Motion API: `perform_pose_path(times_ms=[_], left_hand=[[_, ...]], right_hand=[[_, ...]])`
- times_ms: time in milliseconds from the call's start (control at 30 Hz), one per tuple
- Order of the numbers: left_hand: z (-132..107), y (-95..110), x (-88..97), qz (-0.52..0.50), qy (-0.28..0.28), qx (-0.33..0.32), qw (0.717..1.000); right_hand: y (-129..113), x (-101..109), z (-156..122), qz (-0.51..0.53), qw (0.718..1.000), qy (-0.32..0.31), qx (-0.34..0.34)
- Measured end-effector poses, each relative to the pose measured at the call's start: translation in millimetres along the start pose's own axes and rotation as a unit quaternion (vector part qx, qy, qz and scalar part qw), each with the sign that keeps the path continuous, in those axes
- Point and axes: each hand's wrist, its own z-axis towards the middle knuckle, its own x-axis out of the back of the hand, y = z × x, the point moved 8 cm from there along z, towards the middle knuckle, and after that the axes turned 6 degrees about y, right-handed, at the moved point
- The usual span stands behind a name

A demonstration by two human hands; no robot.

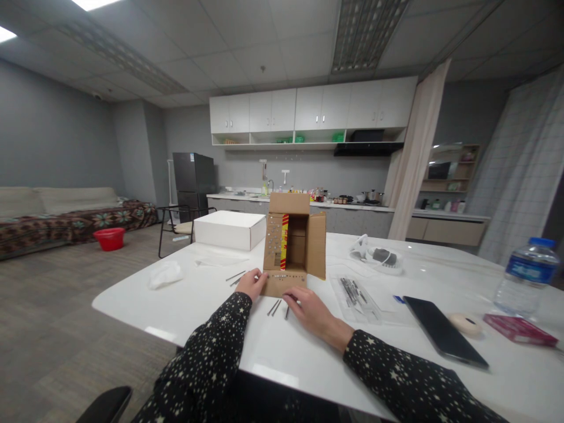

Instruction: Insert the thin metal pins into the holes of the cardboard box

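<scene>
An open cardboard box [316, 244] stands on the table with its flaps spread and its opening facing me. Small round dots, like nail heads, show on its left flap and in a row on its front flap. My left hand [252, 284] is closed at the left edge of the front flap, fingertips on the cardboard. Close to that flap's front right edge, my right hand [308, 308] is closed in a pinch; anything between its fingertips is too small to make out. Several long nails [274, 307] lie between my hands, and more thin nails [235, 276] lie left of my left hand.
Left of the cardboard box stands a white box [229, 229], with crumpled white plastic [165, 274] nearer the table edge. On the right are a clear bag of metal pieces [356, 298], a black phone [445, 331], a pink box [520, 330] and a water bottle [524, 282].
</scene>
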Motion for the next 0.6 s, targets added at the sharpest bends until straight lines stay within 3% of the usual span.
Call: perform_pose_path(times_ms=[267, 600], left_hand=[[0, 1, 1.4, 0.004, -0.003, 0.000, 1.000], [1, -1, -0.3, 0.003, -0.005, 0.002, 1.000]], right_hand=[[0, -2, -2, 0.035, 0.999, -0.009, -0.010], [3, 7, 0, 0.044, 0.998, 0.047, -0.018]])
